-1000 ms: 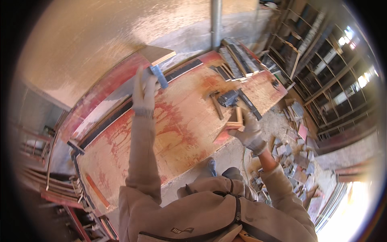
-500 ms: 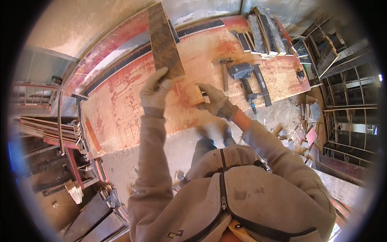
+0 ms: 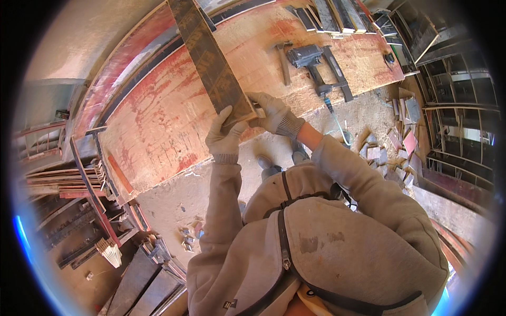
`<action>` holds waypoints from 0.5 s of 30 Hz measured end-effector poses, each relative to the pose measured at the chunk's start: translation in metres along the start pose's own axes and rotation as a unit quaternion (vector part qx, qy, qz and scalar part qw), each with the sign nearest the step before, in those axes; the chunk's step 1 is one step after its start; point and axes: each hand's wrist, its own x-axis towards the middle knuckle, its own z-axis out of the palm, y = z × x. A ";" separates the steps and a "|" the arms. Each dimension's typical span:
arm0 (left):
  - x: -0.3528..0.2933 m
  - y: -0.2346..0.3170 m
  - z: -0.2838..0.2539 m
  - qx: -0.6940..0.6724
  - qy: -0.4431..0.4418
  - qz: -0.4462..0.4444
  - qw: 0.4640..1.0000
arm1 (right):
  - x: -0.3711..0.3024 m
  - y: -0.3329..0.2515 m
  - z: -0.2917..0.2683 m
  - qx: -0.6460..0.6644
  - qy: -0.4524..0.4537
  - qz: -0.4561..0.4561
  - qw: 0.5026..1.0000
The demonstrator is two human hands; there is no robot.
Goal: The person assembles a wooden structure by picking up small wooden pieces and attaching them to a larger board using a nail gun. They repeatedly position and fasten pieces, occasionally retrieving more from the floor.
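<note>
A long dark-faced board (image 3: 208, 63) runs from the far left of the workbench toward me, its near end raised between my hands. My left hand (image 3: 224, 138) is closed on that near end, thumb over the top face and fingers beneath. At the right corner of the same end, my right hand (image 3: 271, 113), also gloved, closes around a small wooden block (image 3: 255, 112) held against the board. The fingers hide most of the block. To the right lie a nail gun (image 3: 311, 58) with a hose fitting and a hammer (image 3: 283, 63).
The sawdust-covered red workbench (image 3: 158, 126) spans the view. Stacked board strips (image 3: 327, 18) lie at its far right. Wood offcuts (image 3: 403, 142) are heaped on the floor at right, near a hose (image 3: 340, 129). More boards (image 3: 132, 282) lean at lower left.
My left hand has taken hold of the board's near end, which has come closer to me. My right hand has brought the block up to it. The whole view has shifted.
</note>
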 end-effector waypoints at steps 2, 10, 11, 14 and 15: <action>0.000 -0.003 0.002 0.028 0.021 0.002 0.999 | 0.002 -0.001 0.000 -0.023 -0.004 0.014 1.000; 0.004 -0.015 0.003 0.052 0.032 0.047 0.997 | 0.006 0.001 -0.001 -0.009 -0.003 0.001 1.000; 0.004 -0.016 0.002 0.059 0.032 0.051 0.996 | 0.005 0.002 -0.001 0.016 0.011 -0.014 1.000; 0.004 -0.019 0.002 0.086 0.039 0.075 0.993 | 0.005 0.001 -0.001 0.014 -0.004 0.021 1.000; 0.004 -0.019 0.003 0.101 0.041 0.080 0.991 | 0.006 0.001 -0.001 0.006 -0.005 0.024 1.000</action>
